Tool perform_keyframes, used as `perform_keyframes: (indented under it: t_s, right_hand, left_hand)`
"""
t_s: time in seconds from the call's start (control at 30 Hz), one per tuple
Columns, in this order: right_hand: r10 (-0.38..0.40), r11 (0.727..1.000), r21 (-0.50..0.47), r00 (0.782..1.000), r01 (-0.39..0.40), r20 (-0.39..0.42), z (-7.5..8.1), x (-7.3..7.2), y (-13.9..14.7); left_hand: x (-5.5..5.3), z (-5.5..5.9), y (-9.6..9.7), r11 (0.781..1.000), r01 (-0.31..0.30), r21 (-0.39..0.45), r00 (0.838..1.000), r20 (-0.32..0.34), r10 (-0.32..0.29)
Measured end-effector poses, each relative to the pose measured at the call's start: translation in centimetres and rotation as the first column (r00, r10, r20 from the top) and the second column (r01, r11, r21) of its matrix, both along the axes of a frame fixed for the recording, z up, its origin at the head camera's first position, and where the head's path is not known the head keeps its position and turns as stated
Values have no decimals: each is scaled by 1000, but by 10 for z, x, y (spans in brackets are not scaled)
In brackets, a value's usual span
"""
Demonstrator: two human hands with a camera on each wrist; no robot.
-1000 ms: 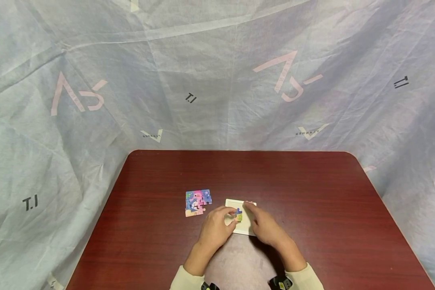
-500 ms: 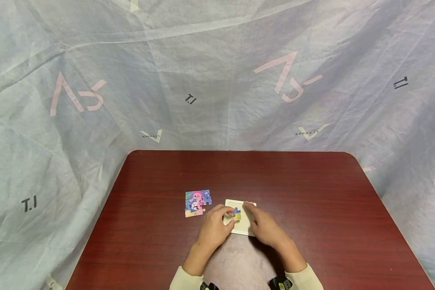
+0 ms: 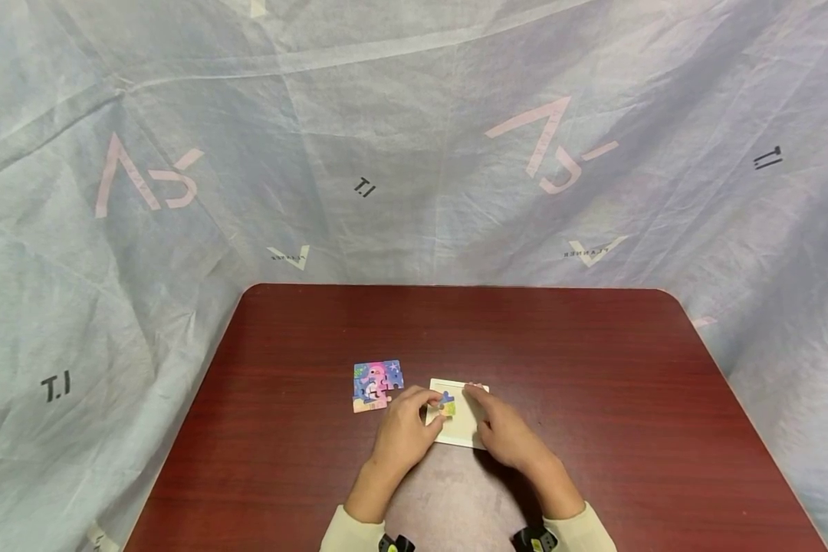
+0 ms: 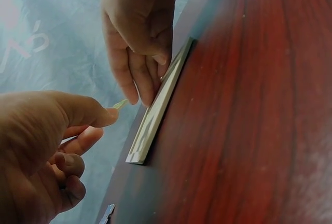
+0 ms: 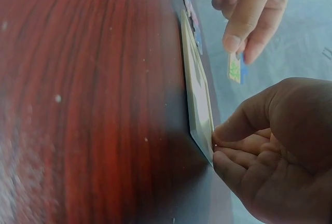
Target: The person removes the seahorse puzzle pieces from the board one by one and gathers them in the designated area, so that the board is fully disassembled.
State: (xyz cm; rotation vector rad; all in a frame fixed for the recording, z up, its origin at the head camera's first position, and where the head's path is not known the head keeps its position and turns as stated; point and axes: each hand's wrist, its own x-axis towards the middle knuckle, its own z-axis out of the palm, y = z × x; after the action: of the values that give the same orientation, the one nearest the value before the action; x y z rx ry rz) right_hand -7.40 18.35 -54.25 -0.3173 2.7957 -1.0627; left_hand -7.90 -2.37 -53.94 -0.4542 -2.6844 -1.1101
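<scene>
My left hand (image 3: 402, 435) pinches a jigsaw piece (image 3: 448, 404), blue above and yellow-green below, between thumb and fingertips. The piece is raised over a cream puzzle tray (image 3: 464, 423) with a low rim, and it shows apart from the tray in the right wrist view. At the tray's right side, my right hand (image 3: 514, 435) holds the rim; its thumb (image 5: 228, 129) and fingertips meet at the edge. Left of the tray lies a partly joined puzzle (image 3: 372, 387) in pink and blue, with a gap at its lower right corner.
The dark red wooden table (image 3: 593, 368) has a raised-looking far edge. Behind it and along both sides hangs a pale printed cloth (image 3: 414, 153). Black devices (image 3: 534, 539) are strapped at both wrists.
My left hand has shifted slightly left with the jigsaw piece, carrying it toward the tray's left side. The right hand, tray and joined puzzle stay about where they were.
</scene>
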Motion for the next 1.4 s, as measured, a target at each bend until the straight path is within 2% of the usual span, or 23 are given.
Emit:
perform_keyframes:
  t_s: [0.27, 0.63, 0.93, 1.4]
  right_hand:
    - [0, 1000, 6, 1000, 0, 1, 0, 1, 0]
    - [3, 1000, 8, 1000, -3, 0, 0, -1, 0]
    - [23, 1000, 9, 999, -22, -35, 0, -1, 4]
    - [14, 1000, 4, 998, -14, -60, -2, -1, 1]
  left_hand:
    - [-2, 0, -5, 999, -18, 43, 1000, 21, 17]
    - [-6, 2, -13, 999, -30, 31, 999, -10, 31]
    - [-9, 2, -24, 998, -55, 33, 998, -34, 56]
    - [-14, 0, -51, 993, -120, -18, 992, 38, 120]
